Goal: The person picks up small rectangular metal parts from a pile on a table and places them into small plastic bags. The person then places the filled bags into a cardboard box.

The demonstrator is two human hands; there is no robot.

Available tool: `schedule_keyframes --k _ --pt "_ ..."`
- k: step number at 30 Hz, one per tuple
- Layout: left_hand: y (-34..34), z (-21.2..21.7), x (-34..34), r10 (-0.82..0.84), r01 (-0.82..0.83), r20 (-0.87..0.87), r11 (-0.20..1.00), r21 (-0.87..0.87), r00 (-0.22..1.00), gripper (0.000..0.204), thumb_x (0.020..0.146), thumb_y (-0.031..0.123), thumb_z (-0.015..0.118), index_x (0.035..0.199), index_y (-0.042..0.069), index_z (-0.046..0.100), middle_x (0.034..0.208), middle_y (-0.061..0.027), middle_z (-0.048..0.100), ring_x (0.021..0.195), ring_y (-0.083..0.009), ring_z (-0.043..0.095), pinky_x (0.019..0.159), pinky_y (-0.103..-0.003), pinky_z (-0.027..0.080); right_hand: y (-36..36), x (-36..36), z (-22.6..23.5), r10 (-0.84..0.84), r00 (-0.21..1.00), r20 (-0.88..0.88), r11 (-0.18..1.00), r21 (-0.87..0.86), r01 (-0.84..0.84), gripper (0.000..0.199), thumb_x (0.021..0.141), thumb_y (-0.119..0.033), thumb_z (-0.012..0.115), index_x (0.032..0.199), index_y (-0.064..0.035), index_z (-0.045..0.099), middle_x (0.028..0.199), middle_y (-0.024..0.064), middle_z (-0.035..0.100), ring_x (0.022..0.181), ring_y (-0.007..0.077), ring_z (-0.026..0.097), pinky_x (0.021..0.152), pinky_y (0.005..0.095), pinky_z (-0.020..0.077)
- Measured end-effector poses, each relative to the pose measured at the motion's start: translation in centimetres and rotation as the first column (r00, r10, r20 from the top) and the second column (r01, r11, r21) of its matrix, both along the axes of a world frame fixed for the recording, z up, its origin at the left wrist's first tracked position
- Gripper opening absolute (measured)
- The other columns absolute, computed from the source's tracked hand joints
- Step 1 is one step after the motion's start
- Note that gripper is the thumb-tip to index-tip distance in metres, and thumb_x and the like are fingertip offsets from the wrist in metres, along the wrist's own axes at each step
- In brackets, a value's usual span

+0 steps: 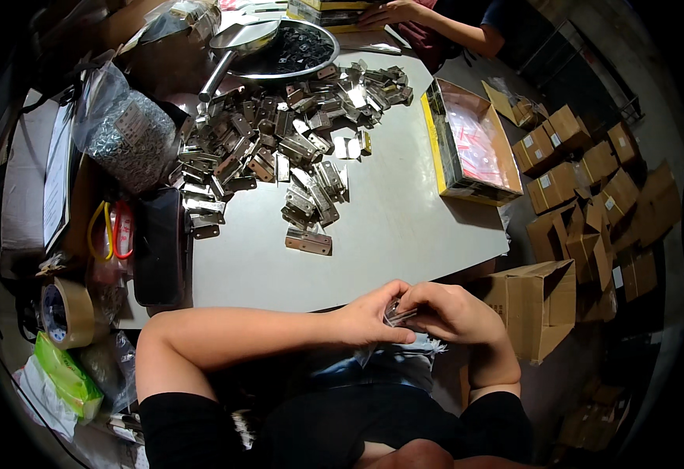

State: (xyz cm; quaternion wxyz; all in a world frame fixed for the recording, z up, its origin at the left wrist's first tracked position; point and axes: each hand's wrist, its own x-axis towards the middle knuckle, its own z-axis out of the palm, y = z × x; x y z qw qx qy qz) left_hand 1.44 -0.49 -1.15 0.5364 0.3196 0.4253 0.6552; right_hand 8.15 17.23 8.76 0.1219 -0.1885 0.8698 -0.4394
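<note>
Left hand (pixel 369 316) and right hand (pixel 447 311): both grasp a small metal hinge (pixel 399 313), apparently inside a clear bag, below the near edge of the white table (pixel 404 219). On the table: heap of metal hinges (pixel 279 141), steel bowl (pixel 283 51) of dark parts, yellow-rimmed box (pixel 471 144). Left: bag of screws (pixel 127 133), tape roll (pixel 67 313). Floor, right: cardboard boxes (pixel 584 187). Another person's hand (pixel 393 12) rests at the far end.

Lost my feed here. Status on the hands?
Left hand and right hand both grip a small metal hinge over the lap. Hinge pile untouched on table. Nothing blocking.
</note>
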Motion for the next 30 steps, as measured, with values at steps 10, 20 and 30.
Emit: schedule_keyframes --k 10,20,30 --pt "-0.1 -0.7 0.7 -0.036 0.041 -0.105 0.998 0.045 0.994 0.068 0.080 0.029 0.078 0.131 0.002 0.043 0.116 -0.0090 0.052 0.110 -0.0166 0.049 0.098 -0.031 0.040 -0.3 -4.5 0.1 -0.049 0.999 0.001 0.989 0.140 0.048 0.015 0.086 -0.005 0.063 0.100 -0.0048 0.068 0.089 0.0140 0.068 0.077 0.0286 0.066 0.068 0.0348 0.0525" --pt "-0.2 -0.4 0.5 -0.215 0.211 -0.181 0.977 -0.042 0.960 0.070 0.080 0.029 0.077 0.134 0.000 0.044 0.115 -0.0115 0.055 0.108 -0.0193 0.052 0.098 -0.032 0.040 -8.8 -12.5 -2.7 0.540 0.727 -0.425 0.744 0.645 -0.176 0.028 0.082 -0.009 0.057 0.109 -0.0129 0.063 0.118 0.0026 0.059 0.095 0.0204 0.059 0.084 0.0362 0.0484" --pt "-0.1 -0.3 0.7 -0.107 0.105 -0.167 0.994 -0.022 0.980 0.059 0.079 0.019 0.078 0.126 0.004 0.046 0.102 -0.0052 0.054 0.096 -0.0133 0.053 0.086 -0.028 0.044 -0.3 -8.5 -4.7 -0.170 0.966 0.195 0.953 -0.219 0.212 0.034 0.079 0.005 0.049 0.111 -0.0004 0.060 0.102 0.0077 0.063 0.088 0.0172 0.061 0.086 0.0294 0.0481"
